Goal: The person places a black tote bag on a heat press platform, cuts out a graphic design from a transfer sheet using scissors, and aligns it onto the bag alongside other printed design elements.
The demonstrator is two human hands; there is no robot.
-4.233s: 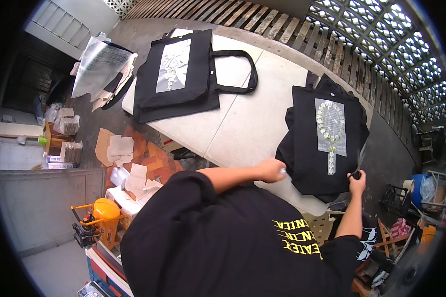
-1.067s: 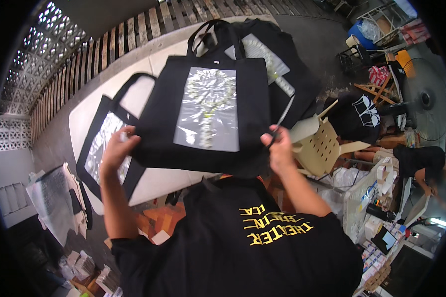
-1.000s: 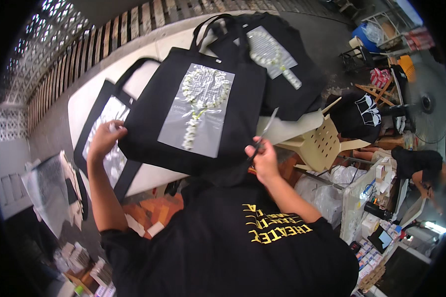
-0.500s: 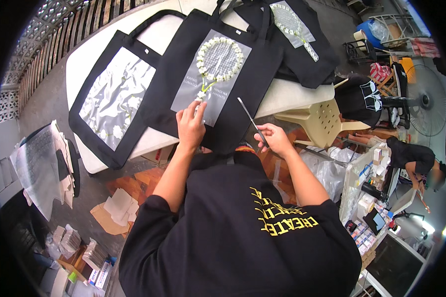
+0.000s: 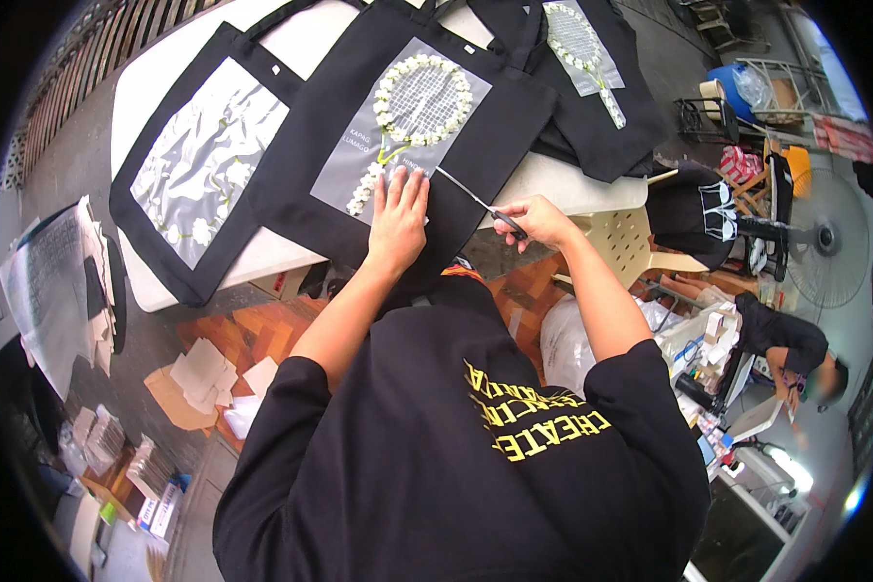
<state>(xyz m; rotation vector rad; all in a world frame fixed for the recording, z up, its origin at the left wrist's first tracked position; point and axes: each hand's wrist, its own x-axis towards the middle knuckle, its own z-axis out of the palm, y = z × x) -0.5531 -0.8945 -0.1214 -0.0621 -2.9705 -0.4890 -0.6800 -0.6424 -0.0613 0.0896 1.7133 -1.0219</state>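
In the middle of the table lies a black tote bag (image 5: 301, 175) with a grey printed panel that shows a ring of white flowers on a green stem. My left hand (image 5: 398, 218) lies flat on the lower part of the panel, fingers stretched out, covering some of the print. To its right, my right hand (image 5: 533, 223) is closed round the black handle of what look like slim scissors (image 5: 468, 190). Their metal blades appear closed and point up-left toward the panel's right edge; whether the tip touches the bag I cannot tell.
A second tote bag (image 5: 189, 262) with a shiny floral panel lies to the left, another black printed piece (image 5: 601, 126) to the right. The white table (image 5: 150, 82) carries them. A beige plastic chair (image 5: 623, 242) and a fan (image 5: 826, 238) stand right; a person (image 5: 786, 339) works beyond.
My left hand has gone from a pinching pose over the flower stem to lying flat, lower and to the right. The scissors tip has moved left, close to the panel.
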